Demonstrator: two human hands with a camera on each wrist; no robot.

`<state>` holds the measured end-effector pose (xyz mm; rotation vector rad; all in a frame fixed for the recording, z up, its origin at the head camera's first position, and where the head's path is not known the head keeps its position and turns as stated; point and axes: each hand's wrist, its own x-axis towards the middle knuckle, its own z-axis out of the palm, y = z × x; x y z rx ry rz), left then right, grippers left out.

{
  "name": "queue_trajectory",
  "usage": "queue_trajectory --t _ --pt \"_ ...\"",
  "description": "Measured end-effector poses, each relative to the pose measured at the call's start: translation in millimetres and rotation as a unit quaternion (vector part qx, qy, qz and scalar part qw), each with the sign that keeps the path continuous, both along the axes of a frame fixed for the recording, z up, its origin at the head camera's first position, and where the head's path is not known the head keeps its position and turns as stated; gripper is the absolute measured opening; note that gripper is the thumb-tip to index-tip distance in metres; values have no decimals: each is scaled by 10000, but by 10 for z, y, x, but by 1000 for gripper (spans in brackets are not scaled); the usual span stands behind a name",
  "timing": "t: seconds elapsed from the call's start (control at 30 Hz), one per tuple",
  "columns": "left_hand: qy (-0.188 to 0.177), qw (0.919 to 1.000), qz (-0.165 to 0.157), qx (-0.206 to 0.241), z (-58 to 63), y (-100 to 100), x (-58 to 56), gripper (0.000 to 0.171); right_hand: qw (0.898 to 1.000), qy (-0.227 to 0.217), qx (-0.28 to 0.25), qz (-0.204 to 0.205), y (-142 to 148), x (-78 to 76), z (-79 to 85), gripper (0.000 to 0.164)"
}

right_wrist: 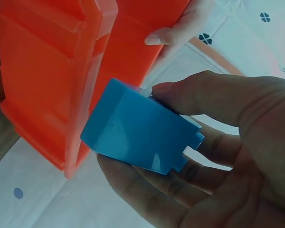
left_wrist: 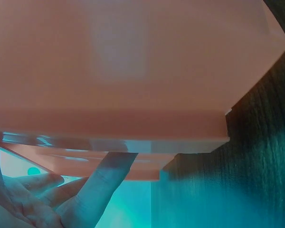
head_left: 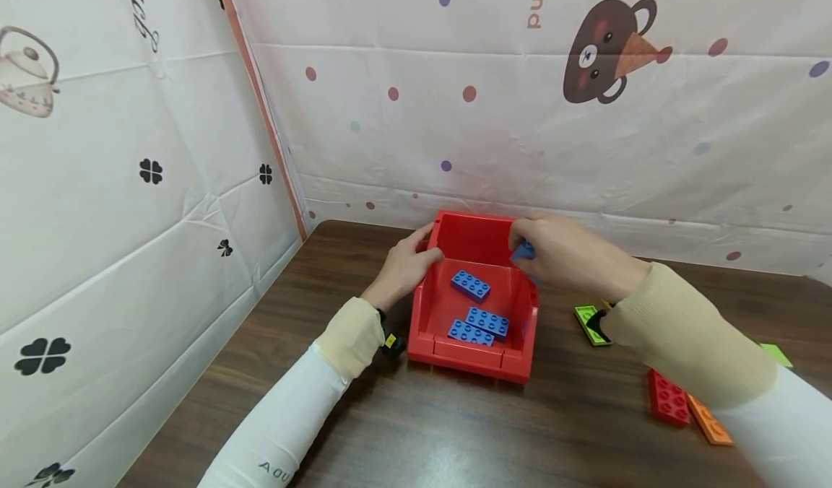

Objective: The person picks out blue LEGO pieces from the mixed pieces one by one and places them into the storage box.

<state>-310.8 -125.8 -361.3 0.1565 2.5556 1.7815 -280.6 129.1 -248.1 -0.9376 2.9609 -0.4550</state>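
A red storage bin (head_left: 448,367) stands on the wooden table with three blue toy bricks (head_left: 471,286) inside, two of them side by side near its front. My left hand (head_left: 404,268) holds the bin's left wall, thumb over the rim. In the left wrist view, the hand (left_wrist: 71,202) shows below the bin's side (left_wrist: 133,61). Over the right wall, my right hand (head_left: 562,253) pinches another blue toy brick (head_left: 523,251). The right wrist view shows that brick (right_wrist: 137,130) between thumb and fingers, close to the bin's rim.
Right of the bin lie a green brick (head_left: 591,325), a red brick (head_left: 668,399) and an orange brick (head_left: 710,421), with a light green piece (head_left: 776,354) partly behind the right sleeve. A patterned sheet (head_left: 403,127) hangs behind the table and along its left side.
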Motion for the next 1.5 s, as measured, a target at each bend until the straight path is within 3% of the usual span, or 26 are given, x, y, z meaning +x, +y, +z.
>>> queue_trajectory --t 0.37,0.73,1.5 --pt "16 10000 -15 15 7 1 17 69 9995 -212 -98 205 -116 -127 -56 33" --pt "25 10000 -15 12 -5 -9 17 69 9993 -153 -94 314 -214 -246 -118 30" --pt "58 10000 22 42 -18 3 22 69 9977 -210 350 534 -372 -511 -298 28"
